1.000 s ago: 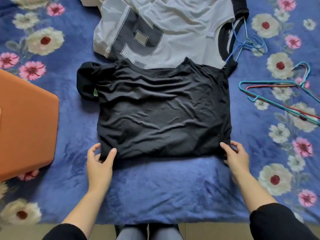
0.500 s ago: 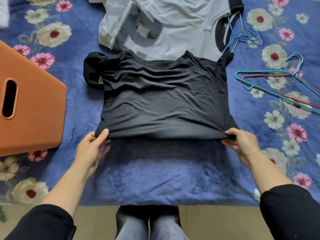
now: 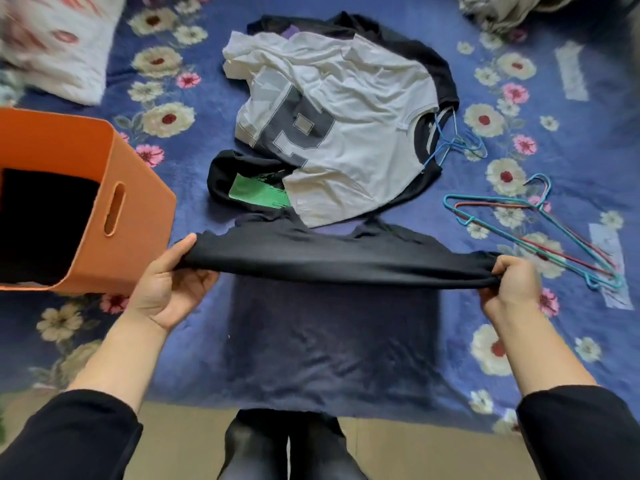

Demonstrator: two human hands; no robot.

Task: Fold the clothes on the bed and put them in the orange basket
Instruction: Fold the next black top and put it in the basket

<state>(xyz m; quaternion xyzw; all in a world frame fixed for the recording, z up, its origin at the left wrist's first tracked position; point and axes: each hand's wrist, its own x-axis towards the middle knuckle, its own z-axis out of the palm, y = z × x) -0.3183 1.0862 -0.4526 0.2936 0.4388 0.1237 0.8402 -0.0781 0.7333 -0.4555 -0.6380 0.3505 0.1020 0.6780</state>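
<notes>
One black shirt (image 3: 332, 261) hangs pinched between both hands (image 3: 166, 282) beside the basket (image 3: 138, 209) (dark cloth inside); white jersey (image 3: 346, 133) beyond remains unfolded.

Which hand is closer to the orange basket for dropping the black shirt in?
Probably the left hand: it grips the black shirt right beside the orange basket; the right hand is on the far side.

Basket (image 3: 138, 216) left, hangers (image 3: 540, 233) right, shirt (image 3: 346, 133) behind, perhaps overlapping another.
</notes>
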